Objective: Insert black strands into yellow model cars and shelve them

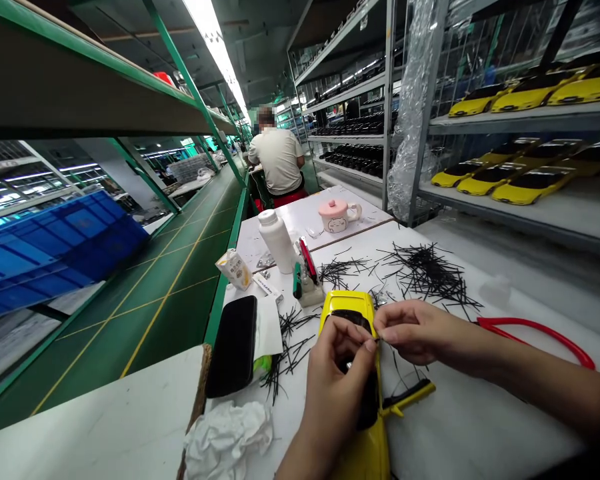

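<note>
A yellow model car (347,301) lies lengthwise on the white worktop under my hands, its black cabin partly covered by them. One yellow door (411,399) stands swung out on the right side, with thin dark strands near it. My left hand (337,373) rests over the cabin, thumb and forefinger pinched together at the car's right edge. Close beside it, my right hand (413,328) also pinches with its fingertips. Whatever sits between the fingers is too small to make out.
Piles of short black strips (425,270), red-handled pliers (545,330), a phone (233,347), crumpled tissue (230,437), a white bottle (276,241) and a pink cup (335,217) surround the car. Left runs a green conveyor (180,280). A person (276,160) sits ahead; shelves (525,123) hold yellow cars.
</note>
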Demonstrator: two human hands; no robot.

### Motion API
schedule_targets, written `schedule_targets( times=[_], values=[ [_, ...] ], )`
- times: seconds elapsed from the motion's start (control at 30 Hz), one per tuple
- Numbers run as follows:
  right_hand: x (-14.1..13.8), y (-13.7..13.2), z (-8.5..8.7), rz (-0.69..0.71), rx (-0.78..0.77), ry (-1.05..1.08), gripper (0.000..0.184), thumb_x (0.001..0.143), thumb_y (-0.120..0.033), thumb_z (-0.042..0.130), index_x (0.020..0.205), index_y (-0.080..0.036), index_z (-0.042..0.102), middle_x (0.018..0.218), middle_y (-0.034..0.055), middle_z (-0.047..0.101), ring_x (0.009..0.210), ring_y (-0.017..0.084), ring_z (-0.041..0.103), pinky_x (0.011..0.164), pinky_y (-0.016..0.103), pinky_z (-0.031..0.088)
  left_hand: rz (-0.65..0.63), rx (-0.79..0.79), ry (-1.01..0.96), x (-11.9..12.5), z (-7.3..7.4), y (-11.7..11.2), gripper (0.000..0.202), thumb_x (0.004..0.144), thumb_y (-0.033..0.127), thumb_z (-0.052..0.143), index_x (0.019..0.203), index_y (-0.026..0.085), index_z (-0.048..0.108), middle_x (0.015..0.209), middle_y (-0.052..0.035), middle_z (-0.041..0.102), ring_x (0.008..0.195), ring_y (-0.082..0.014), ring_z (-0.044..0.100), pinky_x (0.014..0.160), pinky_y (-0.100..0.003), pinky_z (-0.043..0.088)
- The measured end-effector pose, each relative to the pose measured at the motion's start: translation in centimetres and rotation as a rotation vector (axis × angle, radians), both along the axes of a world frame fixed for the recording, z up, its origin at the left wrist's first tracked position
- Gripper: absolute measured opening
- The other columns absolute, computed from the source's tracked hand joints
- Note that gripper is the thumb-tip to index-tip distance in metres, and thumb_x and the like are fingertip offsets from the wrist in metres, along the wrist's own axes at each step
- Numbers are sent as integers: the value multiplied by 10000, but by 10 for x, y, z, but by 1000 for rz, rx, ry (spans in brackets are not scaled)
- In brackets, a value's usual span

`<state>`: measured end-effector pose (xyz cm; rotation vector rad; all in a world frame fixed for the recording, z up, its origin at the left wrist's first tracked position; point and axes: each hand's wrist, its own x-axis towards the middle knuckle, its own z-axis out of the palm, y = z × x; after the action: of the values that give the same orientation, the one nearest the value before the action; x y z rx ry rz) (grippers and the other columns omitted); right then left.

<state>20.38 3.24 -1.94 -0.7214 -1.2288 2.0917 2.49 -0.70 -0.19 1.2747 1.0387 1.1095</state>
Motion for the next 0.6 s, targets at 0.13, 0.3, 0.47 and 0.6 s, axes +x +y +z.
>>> schedule_targets(
  times=[0.13,0.3,0.47,0.6],
  values=[
    [1,1,-1,1,-2,-4,240,791,-348,718,819,-153,582,508,-110,324,428,25,204,396,170,159,-11,-3,-6,0,-1,0,164,823,243,652,811,174,504,827,-16,598,686,-95,524,651,-210,421],
    [1,1,0,10,-6,-28,249,775,-350,733,806,-154,582,514,-106,340,427,23,204,394,168,161,-14,-15,3,0,0,-1,177,812,262,661,805,175,508,820,-15,593,687,-102,520,639,-208,418],
    [0,2,0,16,4,-42,270,769,-369,736,820,-153,580,517,-101,365,425,22,212,393,170,166,-21,-7,28,0,2,-1,182,817,272,654,802,174,501,831,-23,595,683,-102,513,637,-208,415],
    [0,2,1,19,-7,-42,266,773,-367,731,814,-152,579,506,-103,346,430,26,214,395,170,164,-18,-21,24,0,3,-2,197,813,290,658,808,178,495,841,-28,602,696,-109,517,650,-215,423]
  ],
)
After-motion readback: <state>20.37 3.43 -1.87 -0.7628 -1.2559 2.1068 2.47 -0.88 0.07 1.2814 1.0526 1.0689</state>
